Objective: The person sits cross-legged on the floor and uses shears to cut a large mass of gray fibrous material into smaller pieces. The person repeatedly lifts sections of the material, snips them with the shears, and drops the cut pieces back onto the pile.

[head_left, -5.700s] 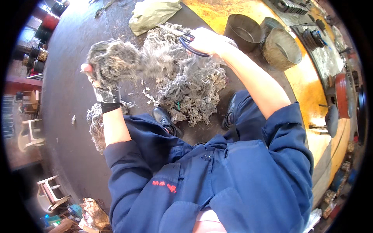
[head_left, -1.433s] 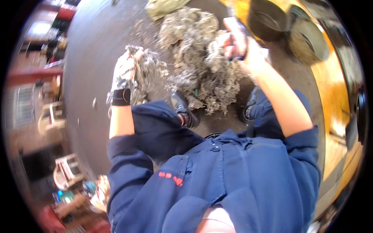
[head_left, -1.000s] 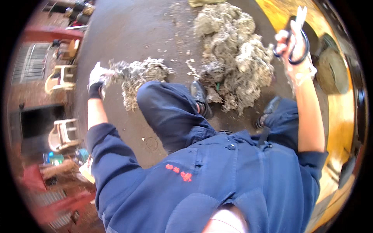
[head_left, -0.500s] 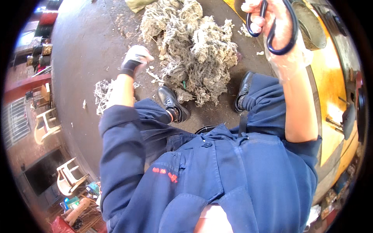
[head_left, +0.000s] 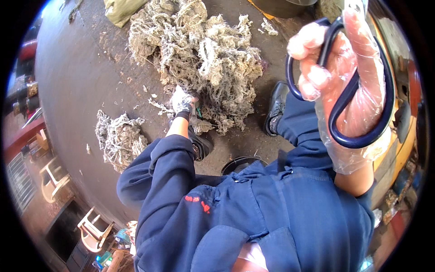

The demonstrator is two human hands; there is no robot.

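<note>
My right hand [head_left: 344, 77], in a clear plastic glove, is raised close at the right. Its fingers are hooked through the dark blue handle loops of scissors [head_left: 336, 117]. Only the base of the metal blades shows at the top edge. On the floor ahead lies a large heap of matted grey fibre [head_left: 213, 59]. My left hand [head_left: 182, 100], gloved and with a black band at the wrist, reaches down to the heap's near left edge. Its fingers blend into the fibre, so their grip is unclear. A small green scrap [head_left: 198, 111] shows beside it.
A smaller clump of grey fibre [head_left: 120, 139] lies left of my left leg. Between my feet stands a dark round container [head_left: 242, 163]. A pale sack [head_left: 121, 10] and a round metal tub [head_left: 283, 7] are farther off. Small stools [head_left: 93, 229] stand at the lower left.
My left hand has moved right and down to the edge of the fibre heap. My right hand, still holding the scissors, has come nearer and looks larger. The view has shifted.
</note>
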